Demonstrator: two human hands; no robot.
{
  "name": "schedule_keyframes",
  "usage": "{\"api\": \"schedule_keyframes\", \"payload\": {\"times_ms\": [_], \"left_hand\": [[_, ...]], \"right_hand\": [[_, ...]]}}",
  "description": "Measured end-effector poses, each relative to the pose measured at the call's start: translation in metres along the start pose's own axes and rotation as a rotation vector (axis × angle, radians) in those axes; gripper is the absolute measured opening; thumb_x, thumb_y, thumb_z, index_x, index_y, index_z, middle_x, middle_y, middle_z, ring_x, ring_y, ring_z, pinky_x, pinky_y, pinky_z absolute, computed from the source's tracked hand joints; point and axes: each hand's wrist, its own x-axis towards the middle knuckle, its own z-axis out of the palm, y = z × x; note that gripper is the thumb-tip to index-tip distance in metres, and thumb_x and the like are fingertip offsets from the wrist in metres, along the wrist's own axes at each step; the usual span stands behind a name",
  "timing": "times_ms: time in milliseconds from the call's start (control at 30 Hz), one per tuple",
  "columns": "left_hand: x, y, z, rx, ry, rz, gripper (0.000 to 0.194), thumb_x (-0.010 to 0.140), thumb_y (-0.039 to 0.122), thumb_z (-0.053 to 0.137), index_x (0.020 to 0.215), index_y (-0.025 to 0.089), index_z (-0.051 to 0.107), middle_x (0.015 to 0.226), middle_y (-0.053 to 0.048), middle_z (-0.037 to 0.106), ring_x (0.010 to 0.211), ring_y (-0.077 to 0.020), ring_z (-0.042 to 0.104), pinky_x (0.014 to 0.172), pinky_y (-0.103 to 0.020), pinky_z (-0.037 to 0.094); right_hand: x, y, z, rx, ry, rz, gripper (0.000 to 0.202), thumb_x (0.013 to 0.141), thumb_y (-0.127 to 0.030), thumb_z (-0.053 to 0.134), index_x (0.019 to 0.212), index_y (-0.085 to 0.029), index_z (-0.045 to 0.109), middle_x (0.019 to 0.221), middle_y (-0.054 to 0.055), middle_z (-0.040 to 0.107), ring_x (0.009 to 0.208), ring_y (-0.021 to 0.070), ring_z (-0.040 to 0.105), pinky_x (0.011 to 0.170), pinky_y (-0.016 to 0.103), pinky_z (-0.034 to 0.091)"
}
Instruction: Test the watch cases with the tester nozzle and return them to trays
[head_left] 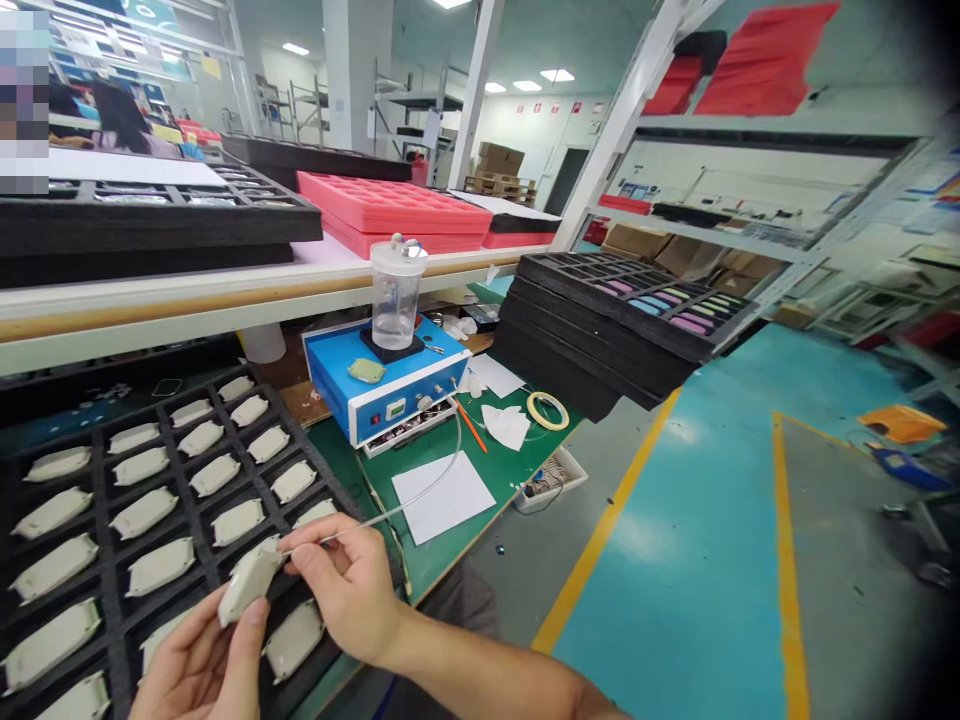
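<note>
Between the thumb and fingers of my left hand (206, 655) is a pale cream plastic casing (253, 580), tilted above the black foam tray (112, 560). My right hand (349, 580) pinches the end of a thin clear tube (405, 508), its tip against the casing's upper right edge. The tube runs back to the front of a blue machine (386, 385). Several similar casings lie in the tray's compartments, one of them a casing (294, 640) just below my right hand.
On the blue machine stand a clear canister (395, 300) and a greenish casing (366, 371). White paper (442, 497), an orange stick (472, 426) and a tape roll (547, 411) lie on the green mat. Stacked black trays (600, 320) stand behind. A shelf (225, 315) overhangs the bench.
</note>
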Motion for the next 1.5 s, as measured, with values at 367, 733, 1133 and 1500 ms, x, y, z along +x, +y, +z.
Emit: {"api": "schedule_keyframes", "payload": {"times_ms": [367,733,1133,1500], "left_hand": [[-0.003,0.003,-0.004,-0.064,-0.051,-0.013,0.045,0.060,0.034,0.091,0.098,0.017,0.075,0.095,-0.008,0.084,0.085,-0.0194,0.081,0.078,-0.021,0.064],[-0.004,-0.002,-0.006,-0.076,-0.074,-0.005,0.043,0.066,0.035,0.090,0.102,0.017,0.075,0.100,-0.009,0.084,0.091,-0.0212,0.081,0.082,-0.022,0.065],[-0.006,-0.001,-0.006,-0.083,-0.095,0.005,0.041,0.068,0.034,0.090,0.102,0.017,0.074,0.101,-0.010,0.084,0.092,-0.0213,0.082,0.083,-0.022,0.065],[-0.008,-0.005,-0.008,-0.067,-0.107,0.009,0.042,0.074,0.039,0.089,0.105,0.016,0.072,0.102,-0.012,0.083,0.092,-0.0235,0.081,0.083,-0.026,0.066]], "right_hand": [[-0.007,-0.005,-0.005,-0.012,-0.022,-0.039,0.014,0.096,-0.032,0.071,0.099,-0.021,0.078,0.098,0.006,0.082,0.083,0.0146,0.078,0.077,0.023,0.065],[-0.010,-0.005,-0.005,-0.033,-0.029,-0.054,0.011,0.098,-0.029,0.070,0.100,-0.021,0.078,0.098,0.005,0.082,0.081,0.0132,0.078,0.077,0.021,0.065],[-0.011,-0.004,-0.008,-0.035,-0.031,-0.055,0.013,0.098,-0.031,0.069,0.099,-0.022,0.079,0.101,0.006,0.080,0.087,0.0153,0.077,0.079,0.025,0.066],[-0.013,-0.007,-0.007,-0.034,-0.019,-0.055,0.013,0.098,-0.030,0.069,0.097,-0.021,0.079,0.098,0.006,0.081,0.087,0.0161,0.077,0.079,0.026,0.067]]}}
